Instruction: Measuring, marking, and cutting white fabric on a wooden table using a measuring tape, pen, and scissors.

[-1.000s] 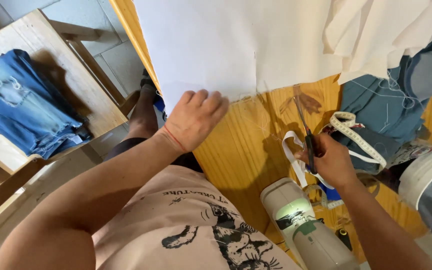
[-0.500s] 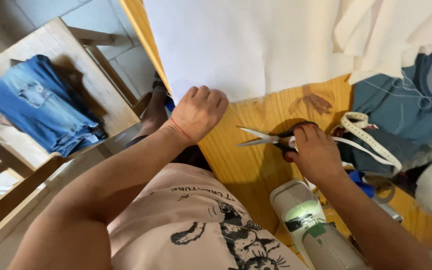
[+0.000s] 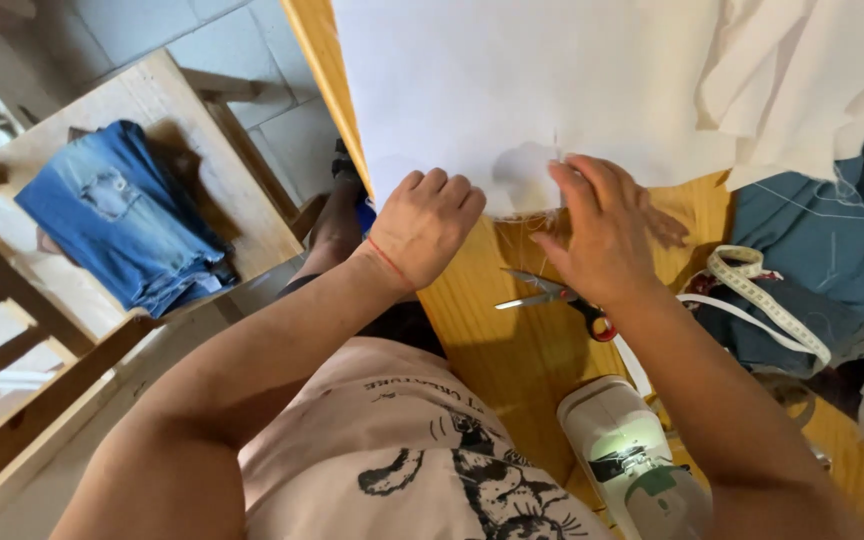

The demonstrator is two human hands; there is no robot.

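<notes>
A large white cloth (image 3: pixel 512 90) lies spread over the yellow wooden table (image 3: pixel 522 360). My left hand (image 3: pixel 424 225) rests as a loose fist at the cloth's near edge, by the table's side. My right hand (image 3: pixel 602 230) pinches the cloth's frayed near edge between thumb and fingertips. Under my right wrist, a pair of scissors (image 3: pixel 550 293) with black and red handles lies on the bare wood, blades apart.
A white sewing machine (image 3: pixel 632 460) stands at the near edge of the table. A measuring tape (image 3: pixel 762 300) lies over teal cloth (image 3: pixel 832 250) at the right. More white cloth (image 3: pixel 812 80) is bunched at the top right. Folded jeans (image 3: pixel 122 220) sit on a wooden stool at the left.
My right hand swung the scissors round, laid them on the wood, and moved up to the cloth's edge. My left hand stayed put.
</notes>
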